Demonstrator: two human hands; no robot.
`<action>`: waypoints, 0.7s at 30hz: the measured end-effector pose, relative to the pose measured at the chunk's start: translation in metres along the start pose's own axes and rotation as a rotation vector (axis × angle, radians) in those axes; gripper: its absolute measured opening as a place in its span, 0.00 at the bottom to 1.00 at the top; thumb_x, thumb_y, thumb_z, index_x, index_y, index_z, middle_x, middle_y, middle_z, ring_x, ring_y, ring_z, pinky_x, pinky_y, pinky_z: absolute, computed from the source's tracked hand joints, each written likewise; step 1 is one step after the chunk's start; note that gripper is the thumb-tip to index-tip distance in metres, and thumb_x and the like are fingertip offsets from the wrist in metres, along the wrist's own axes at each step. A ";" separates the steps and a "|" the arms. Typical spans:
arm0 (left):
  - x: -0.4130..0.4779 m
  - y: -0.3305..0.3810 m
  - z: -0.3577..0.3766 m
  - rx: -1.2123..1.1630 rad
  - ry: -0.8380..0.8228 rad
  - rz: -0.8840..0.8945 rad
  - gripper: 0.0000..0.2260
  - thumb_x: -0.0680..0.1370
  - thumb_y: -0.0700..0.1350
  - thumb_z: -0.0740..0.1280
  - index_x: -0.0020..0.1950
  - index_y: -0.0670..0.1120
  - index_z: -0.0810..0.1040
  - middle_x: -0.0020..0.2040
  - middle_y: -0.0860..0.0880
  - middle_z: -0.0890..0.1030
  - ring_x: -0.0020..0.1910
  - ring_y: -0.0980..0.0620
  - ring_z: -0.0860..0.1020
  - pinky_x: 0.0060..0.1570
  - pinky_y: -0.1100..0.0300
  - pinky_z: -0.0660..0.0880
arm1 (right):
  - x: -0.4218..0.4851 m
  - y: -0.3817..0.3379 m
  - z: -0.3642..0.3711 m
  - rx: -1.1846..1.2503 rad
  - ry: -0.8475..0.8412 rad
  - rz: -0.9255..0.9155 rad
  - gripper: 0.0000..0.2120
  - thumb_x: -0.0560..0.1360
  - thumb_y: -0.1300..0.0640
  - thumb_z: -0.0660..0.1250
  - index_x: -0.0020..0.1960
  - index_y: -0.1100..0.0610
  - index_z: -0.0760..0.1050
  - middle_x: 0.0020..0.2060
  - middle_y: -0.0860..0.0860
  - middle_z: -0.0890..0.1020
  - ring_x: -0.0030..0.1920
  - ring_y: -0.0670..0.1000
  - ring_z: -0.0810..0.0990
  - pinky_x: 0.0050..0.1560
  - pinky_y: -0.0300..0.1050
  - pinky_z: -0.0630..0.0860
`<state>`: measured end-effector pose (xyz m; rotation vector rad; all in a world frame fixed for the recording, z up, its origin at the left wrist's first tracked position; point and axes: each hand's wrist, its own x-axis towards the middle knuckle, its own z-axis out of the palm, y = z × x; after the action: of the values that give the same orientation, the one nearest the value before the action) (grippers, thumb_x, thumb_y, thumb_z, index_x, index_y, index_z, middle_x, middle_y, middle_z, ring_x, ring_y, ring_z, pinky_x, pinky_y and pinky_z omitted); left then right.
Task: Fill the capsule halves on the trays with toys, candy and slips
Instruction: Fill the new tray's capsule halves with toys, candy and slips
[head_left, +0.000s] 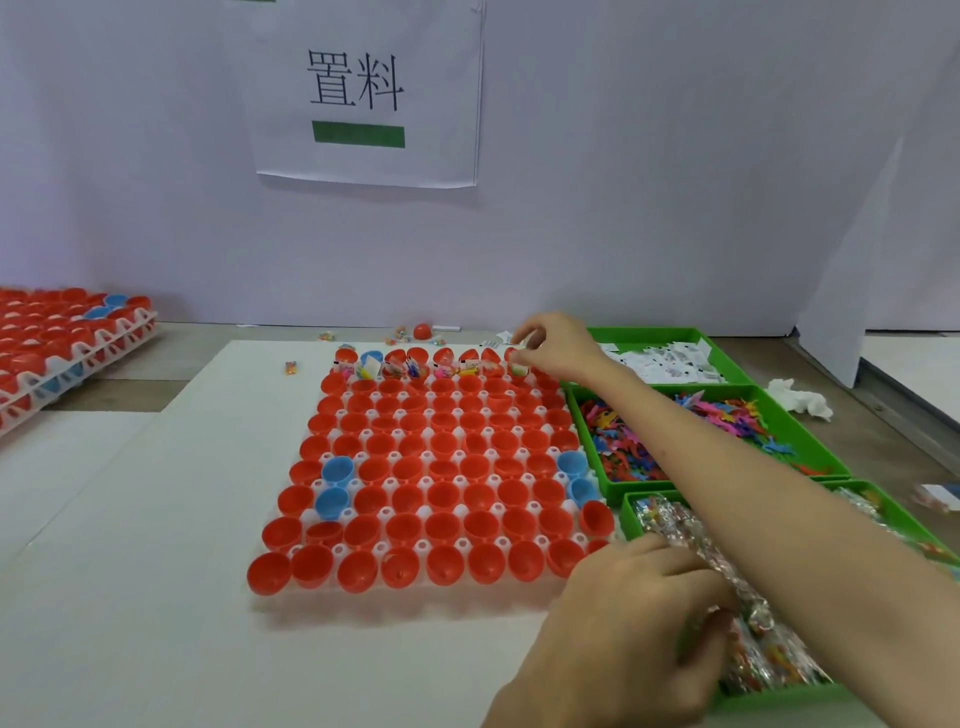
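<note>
A white tray (422, 545) at the centre holds several rows of open red capsule halves (441, 519) and a few blue capsule halves (337, 470). Only the far row (415, 366) has items in it. My right hand (553, 345) reaches over the far right end of that row and pinches a small white slip just above a capsule half. My left hand (634, 613) is at the near right, with its fingers curled into the shiny wrapped candy (753, 654) in the nearest green bin (631, 514).
A green bin of white slips (670, 358) and one of colourful small toys (623, 441) stand right of the tray. A stacked second tray of capsules (78, 358) sits far left. Loose candies and a red capsule (422, 330) lie by the wall; a crumpled tissue (800, 400) lies right.
</note>
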<state>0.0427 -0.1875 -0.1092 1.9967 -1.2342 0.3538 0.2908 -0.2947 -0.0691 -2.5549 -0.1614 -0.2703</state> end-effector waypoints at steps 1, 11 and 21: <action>0.001 0.001 0.000 -0.003 -0.012 -0.002 0.08 0.77 0.44 0.66 0.51 0.48 0.83 0.48 0.52 0.84 0.47 0.52 0.77 0.45 0.55 0.75 | 0.001 0.003 -0.005 0.031 0.032 0.006 0.10 0.75 0.52 0.72 0.55 0.52 0.81 0.47 0.48 0.81 0.48 0.48 0.80 0.52 0.48 0.78; 0.001 0.005 -0.002 -0.022 -0.045 -0.001 0.07 0.78 0.45 0.66 0.51 0.48 0.83 0.48 0.53 0.84 0.46 0.55 0.76 0.45 0.57 0.76 | -0.015 0.072 -0.048 -0.274 -0.047 0.330 0.20 0.75 0.57 0.70 0.65 0.63 0.77 0.64 0.59 0.79 0.64 0.59 0.78 0.63 0.55 0.75; 0.001 0.000 0.002 -0.001 -0.080 -0.017 0.09 0.77 0.43 0.66 0.54 0.50 0.82 0.51 0.54 0.83 0.50 0.54 0.75 0.46 0.55 0.76 | -0.019 0.085 -0.051 -0.140 0.205 0.323 0.04 0.75 0.60 0.71 0.48 0.55 0.85 0.50 0.52 0.86 0.51 0.52 0.82 0.55 0.51 0.80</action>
<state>0.0428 -0.1901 -0.1100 2.0367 -1.2659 0.2679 0.2786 -0.3950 -0.0759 -2.6192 0.3557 -0.4268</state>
